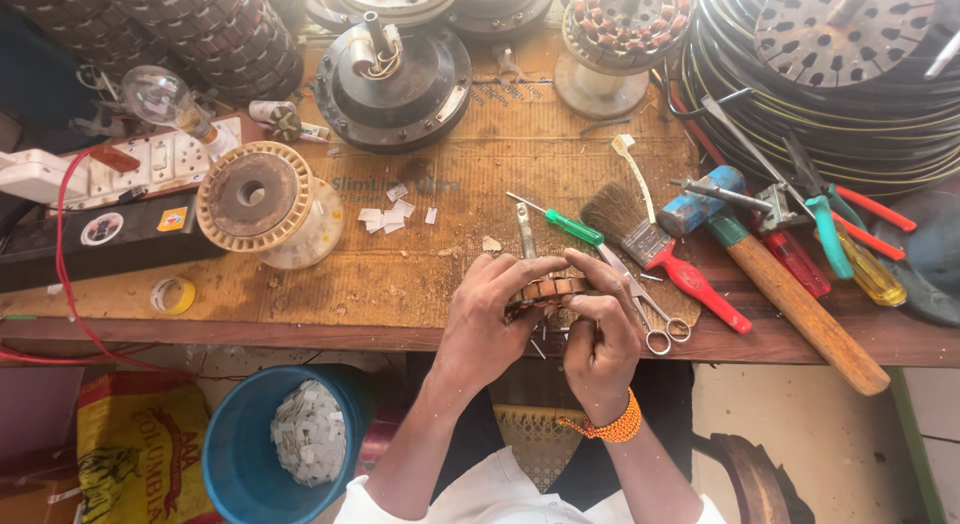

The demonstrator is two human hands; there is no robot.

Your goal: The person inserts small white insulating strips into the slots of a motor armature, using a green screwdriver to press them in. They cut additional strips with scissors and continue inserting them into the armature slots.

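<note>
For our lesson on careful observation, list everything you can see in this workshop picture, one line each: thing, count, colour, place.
stator: one, copper and dark, held at bench front edge
scissors: one, metal, right of the hands
brush: one, red handle, right of centre
screwdriver: one, green handle, above the hands
hammer: one, wooden handle, right
spool: one, cream, left of centre
paper bits: several, white, bench centre
bulb: one, clear, upper left
motor housing: one, black, top centre
tape roll: one, yellow, left front
bucket: one, blue, under bench
bench: one, brown
left hand: on stator
right hand: on stator, orange wristband
</note>
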